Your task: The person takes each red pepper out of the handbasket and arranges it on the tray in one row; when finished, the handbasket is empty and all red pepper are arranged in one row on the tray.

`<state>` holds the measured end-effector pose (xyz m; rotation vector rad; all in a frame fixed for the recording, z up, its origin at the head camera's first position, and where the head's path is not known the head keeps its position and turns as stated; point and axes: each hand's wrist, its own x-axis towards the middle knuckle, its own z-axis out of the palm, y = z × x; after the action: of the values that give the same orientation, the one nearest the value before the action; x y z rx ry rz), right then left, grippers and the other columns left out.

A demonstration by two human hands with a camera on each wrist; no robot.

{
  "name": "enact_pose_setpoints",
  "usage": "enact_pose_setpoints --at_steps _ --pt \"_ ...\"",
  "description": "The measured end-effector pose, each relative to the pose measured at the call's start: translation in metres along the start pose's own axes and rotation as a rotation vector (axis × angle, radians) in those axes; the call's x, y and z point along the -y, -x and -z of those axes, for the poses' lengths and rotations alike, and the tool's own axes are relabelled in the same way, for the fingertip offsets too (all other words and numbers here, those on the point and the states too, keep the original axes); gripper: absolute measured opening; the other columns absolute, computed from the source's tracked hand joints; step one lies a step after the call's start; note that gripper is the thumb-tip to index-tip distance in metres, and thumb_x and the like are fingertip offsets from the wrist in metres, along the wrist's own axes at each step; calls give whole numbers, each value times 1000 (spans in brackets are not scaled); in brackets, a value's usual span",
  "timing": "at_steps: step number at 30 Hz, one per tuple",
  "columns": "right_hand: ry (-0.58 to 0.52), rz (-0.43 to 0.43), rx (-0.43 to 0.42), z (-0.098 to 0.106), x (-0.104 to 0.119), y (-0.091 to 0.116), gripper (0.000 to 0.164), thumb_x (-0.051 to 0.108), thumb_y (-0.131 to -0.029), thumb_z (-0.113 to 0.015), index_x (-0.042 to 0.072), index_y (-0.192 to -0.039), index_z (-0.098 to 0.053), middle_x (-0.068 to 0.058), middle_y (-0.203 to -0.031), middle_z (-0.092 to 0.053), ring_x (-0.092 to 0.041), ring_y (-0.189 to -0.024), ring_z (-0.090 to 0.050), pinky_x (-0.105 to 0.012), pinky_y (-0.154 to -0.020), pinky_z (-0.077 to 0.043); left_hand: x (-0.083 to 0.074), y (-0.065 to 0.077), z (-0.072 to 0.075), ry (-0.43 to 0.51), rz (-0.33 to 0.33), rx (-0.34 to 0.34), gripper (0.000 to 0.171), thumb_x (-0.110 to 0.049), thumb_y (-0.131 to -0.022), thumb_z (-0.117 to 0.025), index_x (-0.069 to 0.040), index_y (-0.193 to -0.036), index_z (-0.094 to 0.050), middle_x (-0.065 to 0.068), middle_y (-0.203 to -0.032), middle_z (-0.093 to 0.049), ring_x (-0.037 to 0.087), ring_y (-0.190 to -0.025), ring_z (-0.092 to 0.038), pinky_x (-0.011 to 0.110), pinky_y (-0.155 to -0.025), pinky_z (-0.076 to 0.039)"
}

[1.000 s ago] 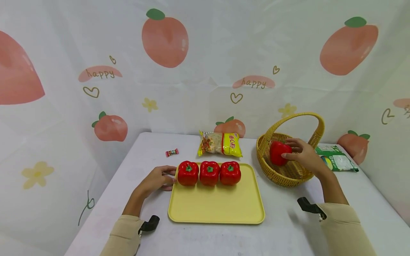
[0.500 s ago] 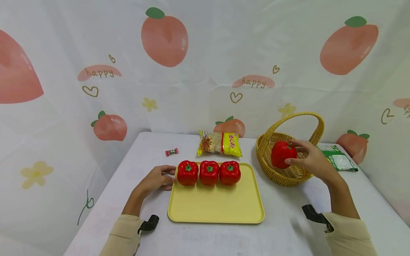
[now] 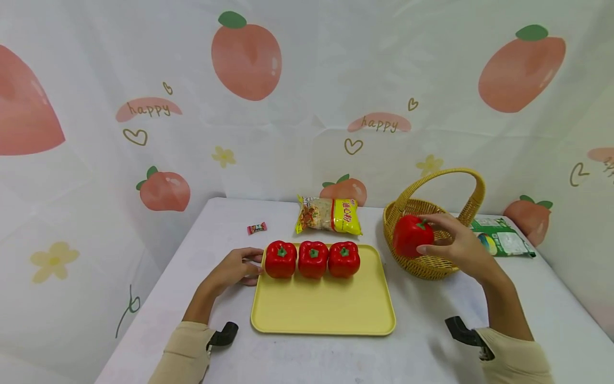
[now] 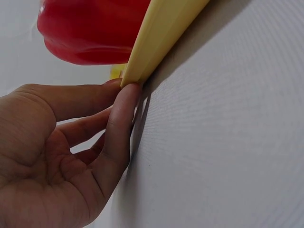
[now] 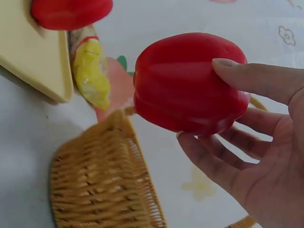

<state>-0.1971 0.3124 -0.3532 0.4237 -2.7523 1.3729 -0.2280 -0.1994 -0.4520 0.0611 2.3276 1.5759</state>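
My right hand (image 3: 453,242) grips a red bell pepper (image 3: 410,236) between thumb and fingers, raised over the front left of the wicker basket (image 3: 427,269). In the right wrist view the pepper (image 5: 190,85) is clear of the basket (image 5: 95,180), thumb on one side and fingertips on the other. My left hand (image 3: 235,268) pinches the left edge of the yellow tray (image 3: 326,309). The left wrist view shows its thumb and a finger meeting at the tray rim (image 4: 147,42). Three red bell peppers (image 3: 314,260) stand in a row along the tray's back edge, stems up.
A yellow pasta bag (image 3: 328,216) lies behind the tray. To its left is a small wrapped candy (image 3: 257,228). A green and white packet (image 3: 506,237) lies right of the basket, whose tall handle (image 3: 448,173) arches over it. A printed cloth hangs behind the white table.
My right hand has lifted the bell pepper from inside the basket and carried it left and toward me, over the basket's rim. The left hand and the tray stay still.
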Motion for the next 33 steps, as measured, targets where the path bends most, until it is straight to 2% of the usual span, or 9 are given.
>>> enact_pose_setpoints --at_steps 2,4,6,9,12,22,27,30,33 --pt "-7 16 -4 -5 0 1 71 16 -94 -80 7 -157 -48 -19 -153 -47 -41 -130 -53 -16 -84 -59 0 0 -1 -2 3 -1 56 -6 -94 -72 2 -147 -57 19 -135 -62 22 -102 -71 37 -82 -67" --pt "-16 39 -9 -10 0 2 71 14 -93 -81 7 -156 -50 -18 -150 -49 -29 -127 -58 -15 -85 -59 -1 0 -1 -4 4 -1 56 -7 -94 -72 2 -147 -57 18 -135 -61 22 -102 -71 37 -82 -67" --pt "-27 57 -9 -16 0 1 69 13 -93 -81 7 -155 -52 -17 -146 -51 -26 -124 -59 -15 -87 -58 -1 0 -1 -10 6 -2 56 -7 -94 -72 2 -147 -57 18 -135 -62 22 -102 -71 37 -81 -67" --pt "-43 73 -2 -24 2 -1 68 12 -92 -82 6 -153 -53 -17 -145 -51 -28 -124 -61 -15 -88 -58 -1 0 -2 -12 6 -3 56 -8 -94 -72 1 -147 -57 18 -135 -62 22 -102 -71 37 -81 -67" --pt "-33 69 5 -31 3 -2 69 13 -91 -83 5 -153 -53 -18 -146 -51 -42 -128 -56 -17 -89 -59 0 -1 -2 -14 5 -3 55 -8 -94 -72 1 -147 -58 17 -134 -62 22 -101 -71 37 -81 -67" --pt "-10 89 8 -50 -2 -7 69 11 -90 -84 4 -151 -54 -18 -147 -51 -42 -131 -56 -31 -92 -64 0 -1 -1 -3 8 2 56 -7 -94 -72 2 -147 -57 18 -135 -61 22 -102 -71 38 -81 -67" --pt "41 74 11 -59 1 -9 70 10 -88 -85 5 -151 -56 -18 -146 -52 -43 -132 -55 -48 -97 -63 1 -2 0 -7 14 3 55 -7 -94 -71 2 -146 -58 19 -135 -61 22 -102 -71 37 -81 -67" --pt "100 71 5 -63 2 -11 70 10 -86 -85 6 -150 -57 -18 -145 -54 -43 -134 -52 -63 -104 -55 2 -3 2 -11 14 -2 54 -7 -94 -71 1 -146 -58 19 -135 -61 22 -103 -71 36 -81 -67" --pt "130 62 4 -66 1 -12 71 9 -84 -86 6 -149 -58 -18 -145 -55 -42 -136 -49 -69 -108 -48 3 -4 2 0 19 -7 54 -6 -94 -71 0 -146 -59 18 -134 -62 23 -103 -71 37 -82 -67"
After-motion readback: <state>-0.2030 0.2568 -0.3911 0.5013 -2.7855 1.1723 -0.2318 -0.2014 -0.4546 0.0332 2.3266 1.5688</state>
